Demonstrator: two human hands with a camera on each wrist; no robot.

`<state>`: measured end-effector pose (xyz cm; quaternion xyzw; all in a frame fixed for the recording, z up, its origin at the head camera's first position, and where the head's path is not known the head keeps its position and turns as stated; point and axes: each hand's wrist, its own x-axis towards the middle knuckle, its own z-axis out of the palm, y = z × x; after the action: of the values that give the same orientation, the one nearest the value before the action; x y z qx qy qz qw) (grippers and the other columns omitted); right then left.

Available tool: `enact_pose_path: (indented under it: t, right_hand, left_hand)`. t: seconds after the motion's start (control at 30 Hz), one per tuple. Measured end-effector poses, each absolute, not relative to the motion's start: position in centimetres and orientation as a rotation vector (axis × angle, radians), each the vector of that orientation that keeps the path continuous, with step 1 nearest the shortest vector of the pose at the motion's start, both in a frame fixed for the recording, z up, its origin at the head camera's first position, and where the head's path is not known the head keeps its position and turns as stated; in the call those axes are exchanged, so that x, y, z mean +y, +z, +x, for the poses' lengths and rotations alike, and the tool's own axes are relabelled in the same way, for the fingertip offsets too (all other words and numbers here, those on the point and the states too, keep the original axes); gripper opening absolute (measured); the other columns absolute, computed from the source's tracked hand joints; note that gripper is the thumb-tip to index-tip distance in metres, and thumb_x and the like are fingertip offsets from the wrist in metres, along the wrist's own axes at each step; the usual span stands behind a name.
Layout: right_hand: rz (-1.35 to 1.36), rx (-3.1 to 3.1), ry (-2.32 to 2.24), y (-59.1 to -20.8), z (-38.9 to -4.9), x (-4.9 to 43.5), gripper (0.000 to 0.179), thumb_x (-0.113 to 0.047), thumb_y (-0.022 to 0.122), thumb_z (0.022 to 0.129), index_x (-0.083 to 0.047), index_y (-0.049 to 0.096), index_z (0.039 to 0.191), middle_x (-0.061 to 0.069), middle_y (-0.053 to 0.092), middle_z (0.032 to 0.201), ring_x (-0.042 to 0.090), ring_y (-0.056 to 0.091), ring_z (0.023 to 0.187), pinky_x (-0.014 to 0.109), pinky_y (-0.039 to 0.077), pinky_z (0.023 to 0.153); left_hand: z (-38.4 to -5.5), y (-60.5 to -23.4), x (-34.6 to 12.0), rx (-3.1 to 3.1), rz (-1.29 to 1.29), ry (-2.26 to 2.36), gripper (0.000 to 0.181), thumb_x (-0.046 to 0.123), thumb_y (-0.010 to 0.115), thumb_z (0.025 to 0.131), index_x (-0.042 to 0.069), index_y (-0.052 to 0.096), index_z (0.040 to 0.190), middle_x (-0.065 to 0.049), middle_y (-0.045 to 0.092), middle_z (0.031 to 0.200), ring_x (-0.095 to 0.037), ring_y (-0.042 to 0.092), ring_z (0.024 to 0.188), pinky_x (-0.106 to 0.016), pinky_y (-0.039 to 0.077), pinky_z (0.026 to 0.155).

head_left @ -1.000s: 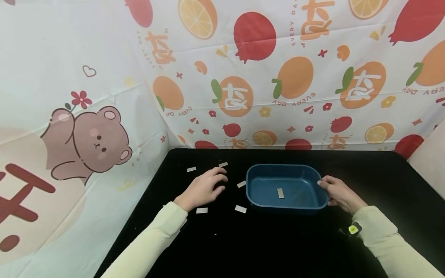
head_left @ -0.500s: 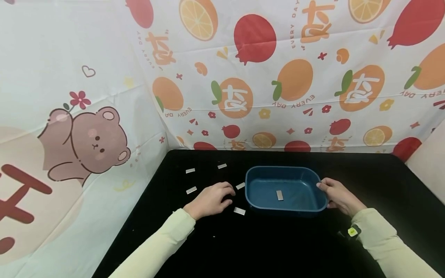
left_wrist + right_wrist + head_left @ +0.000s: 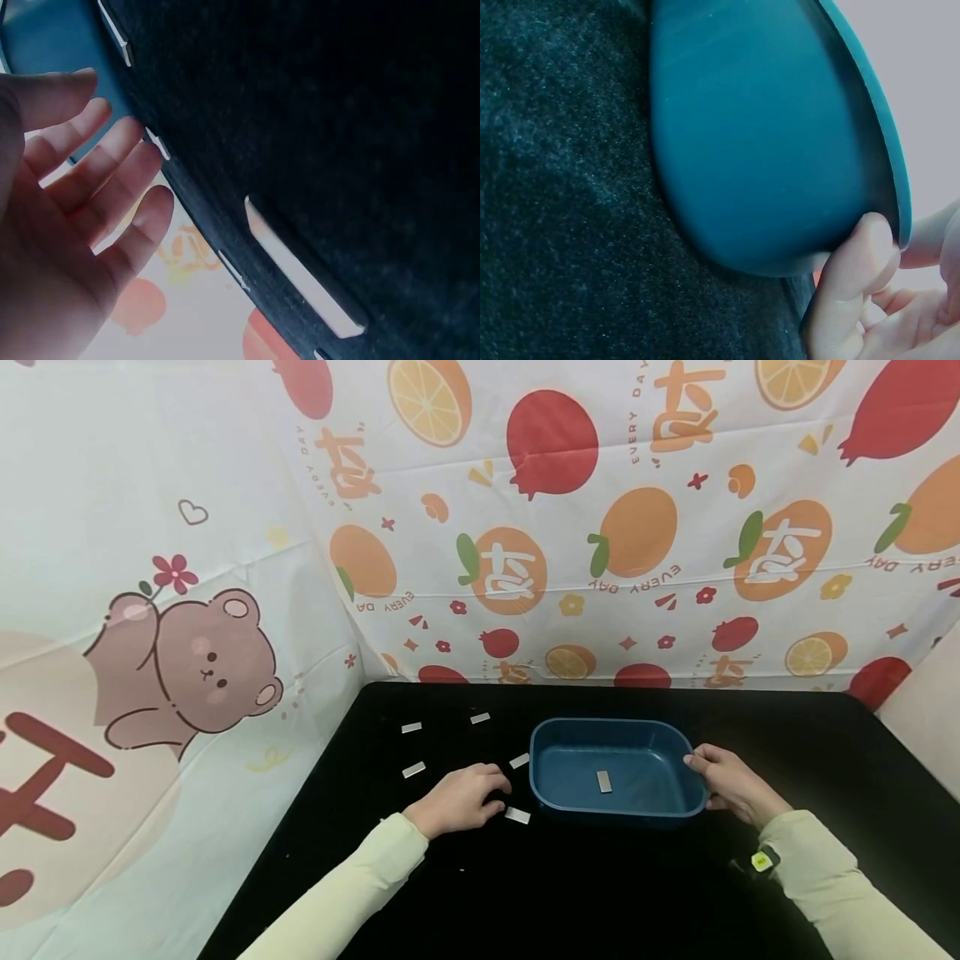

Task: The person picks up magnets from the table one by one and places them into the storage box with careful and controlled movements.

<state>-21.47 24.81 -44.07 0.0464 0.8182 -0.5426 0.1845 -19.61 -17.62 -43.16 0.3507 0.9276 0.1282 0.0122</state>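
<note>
Pale strip, nearest of the loose ones: lies on the black worktop, just outside the near left corner of the blue bin.

My left grip, one: left of the bin, just beside that strip; thumb and fingertips apart, nothing held. Contact with the worktop: cannot tell.

Step in hand, by my judgement: lining up on this strip. Next move would call for thumb and finger meeting on its edges, low to the surface; thin and flat, likely awkward to lift.

My right grip, one: at the right end of the bin, clamped on its rim, which should keep it steady.

Inner strip, one: on the bin's floor, near its middle.

Second strip: at the bin's left wall, touching or just beside, cannot tell which. That wall may crowd my fingers there.

Third strip: well left of the bin.

Fourth strip and fifth strip: left of the bin, about level with its far rim.

Obstacles between left grip and nearest strip: none seen.

Fruit-print cloth: hung behind the bin.

Bear-print cloth: far left of the bin, beyond the worktop.
</note>
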Motion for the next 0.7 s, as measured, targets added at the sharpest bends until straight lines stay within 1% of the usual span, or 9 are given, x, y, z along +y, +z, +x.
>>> enact_pose_path:
  t: [0.37, 0.53, 0.7]
  right_hand:
    - [0.113, 2.312, -1.525, -43.8, -21.0, 24.8, 0.027, -0.030, 0.040, 0.107, -0.004, 0.048, 0.103, -0.003, 0.045, 0.068, 0.010, 0.052, 0.058, 0.025, 0.050, 0.054]
    - [0.119, 2.318, -1.523, -43.9, -21.1, 24.7, 0.028, -0.031, 0.041, 0.107, -0.004, 0.048, 0.102, -0.003, 0.045, 0.068, 0.011, 0.053, 0.058, 0.026, 0.050, 0.054]
    - [0.129, 2.316, -1.529, -43.8, -21.4, 24.8, 0.026, -0.031, 0.041, 0.106, -0.006, 0.047, 0.101, -0.005, 0.044, 0.066, 0.011, 0.052, 0.057, 0.027, 0.050, 0.054]
  left_hand:
    - [-20.0, -43.9, -16.8, 2.941, 1.178, 0.302, 0.016, 0.019, 0.071, 0.090, 0.014, 0.074, 0.104, 0.000, 0.068, 0.104, -0.016, 0.063, 0.092, -0.033, 0.055, 0.080]
    - [-19.9, -44.0, -16.5, 2.936, 1.171, 0.288, 0.017, 0.025, 0.071, 0.090, 0.015, 0.074, 0.104, 0.001, 0.067, 0.104, -0.015, 0.061, 0.091, -0.032, 0.055, 0.079]
    - [-20.0, -43.9, -16.2, 2.906, 1.154, 0.265, 0.016, 0.028, 0.071, 0.090, 0.017, 0.076, 0.100, 0.000, 0.066, 0.109, -0.016, 0.062, 0.094, -0.032, 0.055, 0.081]
